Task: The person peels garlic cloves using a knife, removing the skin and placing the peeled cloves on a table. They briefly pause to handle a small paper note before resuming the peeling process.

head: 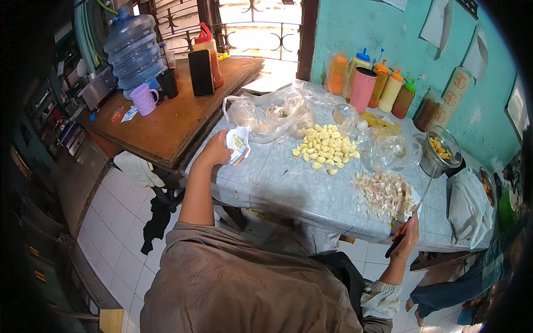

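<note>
My left hand grips a crumpled white printed packet at the left end of the table. In my right hand is a knife with a dark handle, its thin blade pointing away from me. Close to that blade lies a heap of garlic skins, partly on something white. Peeled garlic cloves form a pile at the table's middle. Behind them rests a clear plastic bag that seems to hold unpeeled garlic.
Sauce bottles and a pink tumbler line the wall. A glass bowl stands at right, beyond a white plastic bag. On the wooden table are a phone, a purple mug and a water jug. Another person's legs show at right.
</note>
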Available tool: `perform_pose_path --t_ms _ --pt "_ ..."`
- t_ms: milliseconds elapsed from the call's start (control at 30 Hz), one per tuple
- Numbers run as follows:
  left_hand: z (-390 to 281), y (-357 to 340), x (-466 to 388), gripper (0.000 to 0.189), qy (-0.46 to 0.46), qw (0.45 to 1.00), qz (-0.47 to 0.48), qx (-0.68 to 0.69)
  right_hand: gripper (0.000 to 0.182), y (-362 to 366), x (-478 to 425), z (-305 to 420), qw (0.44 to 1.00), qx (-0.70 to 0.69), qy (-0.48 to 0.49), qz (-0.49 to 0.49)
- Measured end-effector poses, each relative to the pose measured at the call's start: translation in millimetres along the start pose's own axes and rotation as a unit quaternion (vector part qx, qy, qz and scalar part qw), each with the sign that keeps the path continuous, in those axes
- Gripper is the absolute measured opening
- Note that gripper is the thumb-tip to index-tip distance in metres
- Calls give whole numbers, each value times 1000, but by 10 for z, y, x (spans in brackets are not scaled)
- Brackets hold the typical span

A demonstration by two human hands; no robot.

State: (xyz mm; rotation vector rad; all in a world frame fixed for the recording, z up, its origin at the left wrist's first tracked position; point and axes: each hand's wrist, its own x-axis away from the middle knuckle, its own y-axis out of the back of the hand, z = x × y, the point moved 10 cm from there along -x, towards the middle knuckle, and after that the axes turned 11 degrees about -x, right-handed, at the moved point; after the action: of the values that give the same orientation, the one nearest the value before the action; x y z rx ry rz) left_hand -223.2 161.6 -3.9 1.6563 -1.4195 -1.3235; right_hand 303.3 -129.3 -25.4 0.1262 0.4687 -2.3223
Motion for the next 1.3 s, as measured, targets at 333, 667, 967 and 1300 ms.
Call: perform_pose_path --t_ms 333,667,967,1300 --pt "14 -162 8 32 41 992 59 100 34 -39 11 17 999 20 24 9" --pt "108 -291 -52 30 114 893 63 431 31 -89 22 38 999 29 32 3" --pt "102 -178 -173 28 140 803 10 580 54 31 -27 -75 999 27 22 9" --pt "-191 319 -464 29 71 706 -38 704 40 -74 3 10 999 3 32 5"
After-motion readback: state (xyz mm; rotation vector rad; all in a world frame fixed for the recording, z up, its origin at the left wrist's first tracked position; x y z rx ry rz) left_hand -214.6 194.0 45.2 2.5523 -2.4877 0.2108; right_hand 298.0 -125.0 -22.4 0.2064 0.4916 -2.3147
